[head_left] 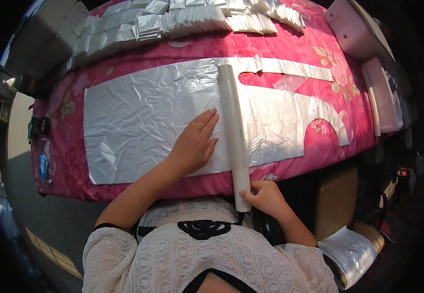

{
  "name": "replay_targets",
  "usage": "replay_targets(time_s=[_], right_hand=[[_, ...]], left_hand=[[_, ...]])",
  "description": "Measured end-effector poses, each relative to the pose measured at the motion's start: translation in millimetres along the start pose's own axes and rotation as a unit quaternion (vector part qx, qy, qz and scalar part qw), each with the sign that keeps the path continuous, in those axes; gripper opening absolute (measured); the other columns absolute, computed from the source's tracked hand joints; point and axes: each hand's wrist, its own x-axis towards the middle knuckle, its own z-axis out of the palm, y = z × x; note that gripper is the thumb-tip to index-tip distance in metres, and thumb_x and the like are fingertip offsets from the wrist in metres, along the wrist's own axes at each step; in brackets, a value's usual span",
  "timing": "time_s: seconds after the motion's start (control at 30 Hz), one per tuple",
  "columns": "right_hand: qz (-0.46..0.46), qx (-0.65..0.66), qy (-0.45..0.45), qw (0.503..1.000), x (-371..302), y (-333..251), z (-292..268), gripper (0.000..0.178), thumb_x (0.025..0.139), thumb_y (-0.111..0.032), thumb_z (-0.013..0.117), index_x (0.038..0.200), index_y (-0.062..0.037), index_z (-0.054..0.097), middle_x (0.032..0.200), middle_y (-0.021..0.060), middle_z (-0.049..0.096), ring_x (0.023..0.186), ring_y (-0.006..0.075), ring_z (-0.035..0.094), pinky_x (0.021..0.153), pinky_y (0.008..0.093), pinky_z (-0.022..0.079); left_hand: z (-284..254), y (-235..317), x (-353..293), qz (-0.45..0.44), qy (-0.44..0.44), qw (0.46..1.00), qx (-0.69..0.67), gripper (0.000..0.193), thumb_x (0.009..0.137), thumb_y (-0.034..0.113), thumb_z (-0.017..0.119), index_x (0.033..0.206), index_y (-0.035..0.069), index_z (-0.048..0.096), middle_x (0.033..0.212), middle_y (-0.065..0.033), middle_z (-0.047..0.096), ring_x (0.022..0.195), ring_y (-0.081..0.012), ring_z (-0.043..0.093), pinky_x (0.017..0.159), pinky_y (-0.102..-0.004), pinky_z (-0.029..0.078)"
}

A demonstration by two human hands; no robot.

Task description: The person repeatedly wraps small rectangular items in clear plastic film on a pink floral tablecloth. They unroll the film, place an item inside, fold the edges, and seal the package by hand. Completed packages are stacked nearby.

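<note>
A thin white plastic sheet, shaped like a disposable apron with cut-outs and straps at its right end, lies spread and wrinkled on the table. Across it rests a long white tube, its near end jutting past the table edge toward my body. My right hand grips that near end, thumb on top; the fingers beneath are partly hidden. Just left of the tube, my left hand lies flat on the plastic, fingers stretched out and holding nothing.
A pink flowered cloth covers the table. Rows of folded white plastic packets line its far side. Pale boxes stand at the far right. At lower right, a plastic roll lies on a chair. A blue packet sits at left.
</note>
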Motion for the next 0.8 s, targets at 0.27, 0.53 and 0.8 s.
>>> replay_targets(time_s=[0.27, 0.53, 0.8], right_hand=[[0.000, 0.045, -0.060, 0.997, 10.5, 19.2, 3.9, 0.045, 0.076, -0.042, 0.065, 0.081, 0.0026, 0.067, 0.067, 0.0130, 0.064, 0.062, 0.0216, 0.064, 0.060, 0.0302, 0.050], [-0.042, -0.054, -0.020, 0.997, 123.8, -67.4, -65.1, 0.059, 0.084, -0.053, 0.052, 0.075, 0.0043, 0.063, 0.062, 0.0083, 0.061, 0.055, 0.0134, 0.060, 0.054, 0.0268, 0.049], [-0.111, 0.624, 0.046, 0.772, 264.4, -75.7, -98.3, 0.027, 0.089, -0.030, 0.053, 0.100, -0.0053, 0.050, 0.095, 0.0128, 0.061, 0.086, 0.0193, 0.060, 0.071, 0.0322, 0.049]], left_hand=[[57.6, -5.0, -1.8, -0.035, -0.043, 0.989, 0.135, 0.065, 0.081, 0.022, 0.042, 0.133, -0.012, 0.024, 0.141, -0.0280, 0.021, 0.134, -0.0375, 0.016, 0.110, -0.0452, 0.012], [61.1, -7.5, -2.4, -0.034, -0.041, 0.985, 0.167, 0.064, 0.083, 0.025, 0.037, 0.131, -0.015, 0.025, 0.140, -0.0297, 0.023, 0.134, -0.0388, 0.018, 0.110, -0.0458, 0.010], [70.8, -9.3, -3.6, -0.018, -0.013, 0.985, 0.170, 0.064, 0.084, 0.028, 0.038, 0.131, -0.014, 0.027, 0.139, -0.0299, 0.025, 0.133, -0.0387, 0.020, 0.109, -0.0461, 0.014]])
